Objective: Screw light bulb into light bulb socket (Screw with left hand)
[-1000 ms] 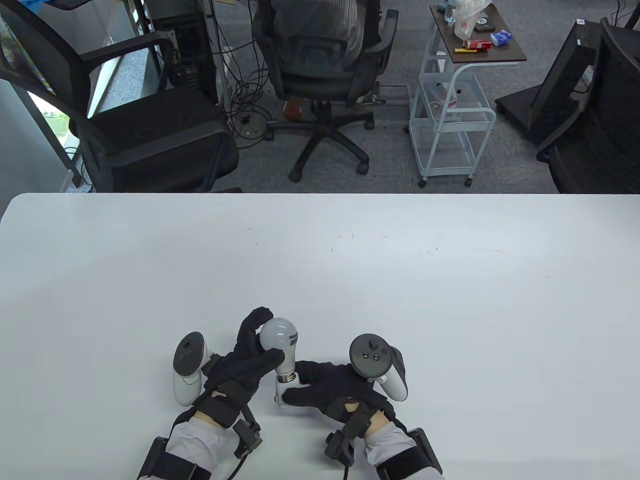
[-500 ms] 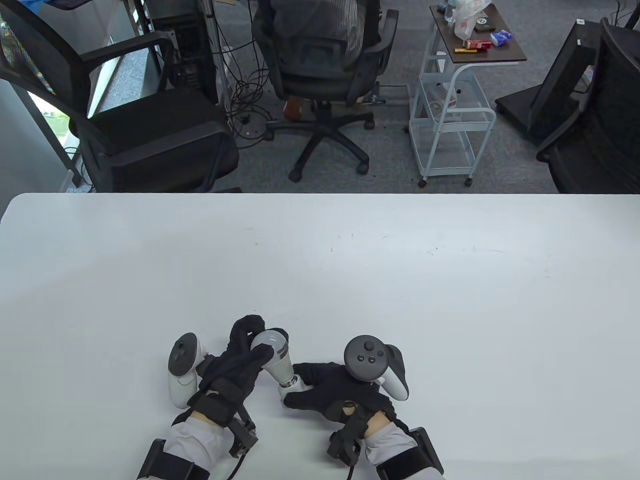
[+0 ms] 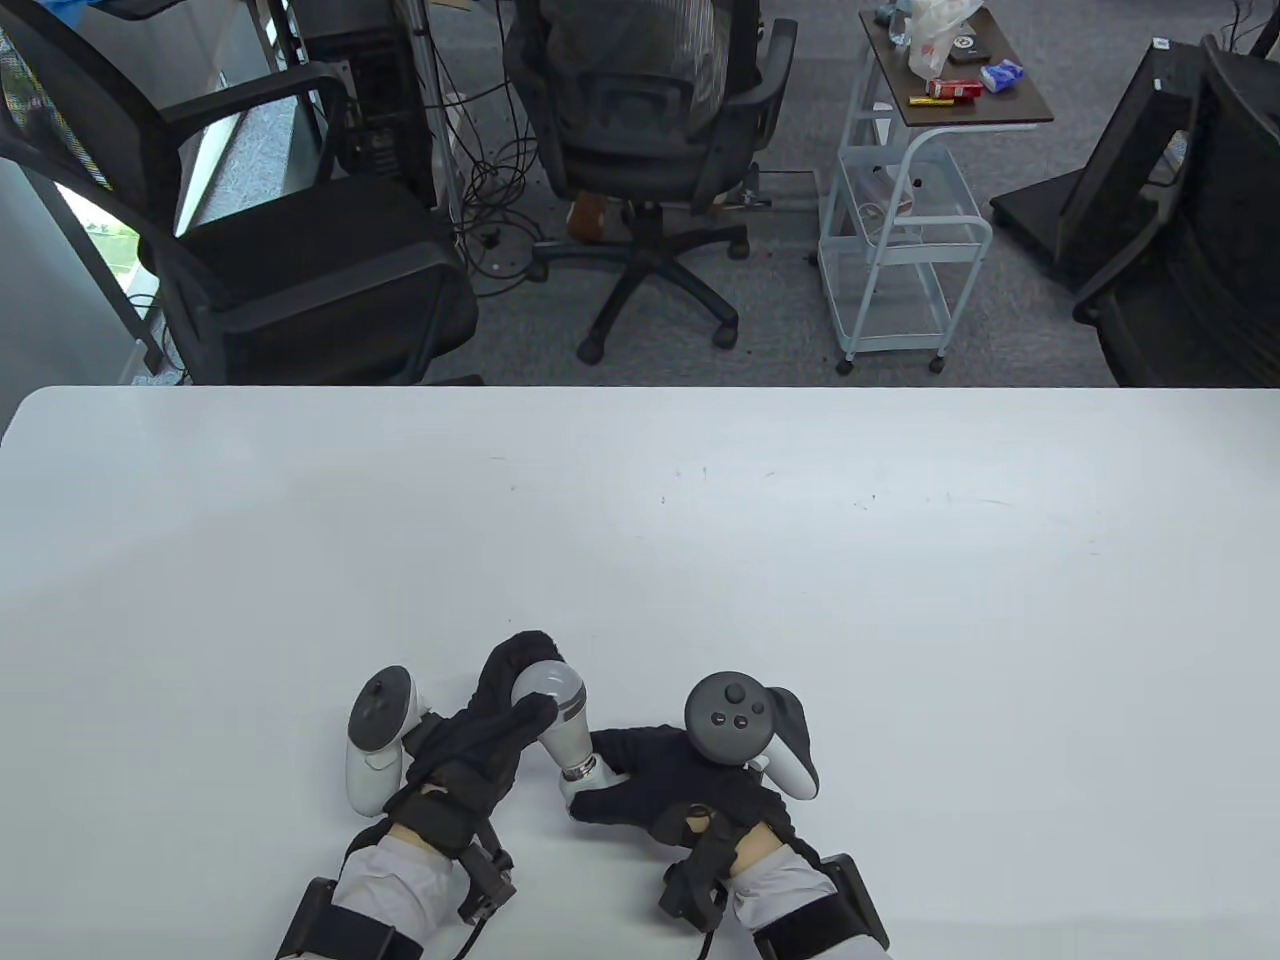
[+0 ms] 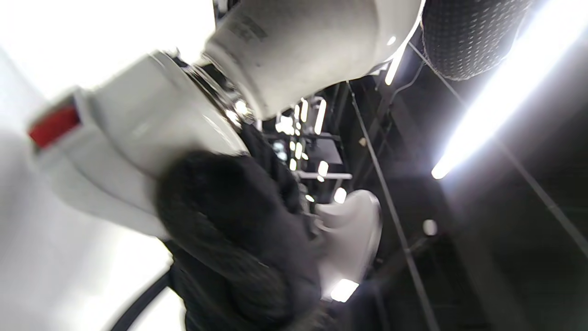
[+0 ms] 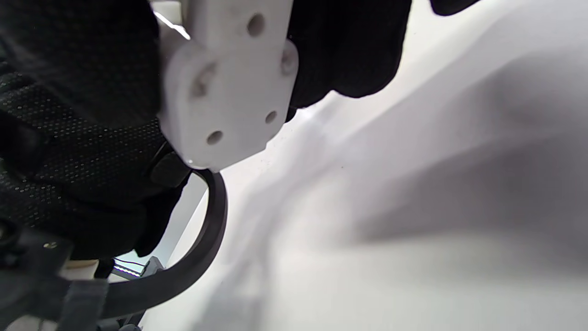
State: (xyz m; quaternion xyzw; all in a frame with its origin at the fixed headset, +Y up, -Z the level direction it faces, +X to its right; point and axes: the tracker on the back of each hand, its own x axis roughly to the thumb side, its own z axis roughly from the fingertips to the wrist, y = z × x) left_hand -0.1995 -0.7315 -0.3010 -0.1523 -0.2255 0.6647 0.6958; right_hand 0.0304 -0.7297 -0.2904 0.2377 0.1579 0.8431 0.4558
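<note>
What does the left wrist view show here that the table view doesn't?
Only the left wrist view shows a red patch on the socket and the metal thread where the bulb meets it. Only the table view shows the left hand gripping the bulb's round end and both trackers. Both show the right hand holding the socket, bulb tilted.

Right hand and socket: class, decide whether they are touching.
Touching. The right wrist view shows the right hand with its black gloved fingers wrapped against the white socket; the table view agrees, at the bulb base.
</note>
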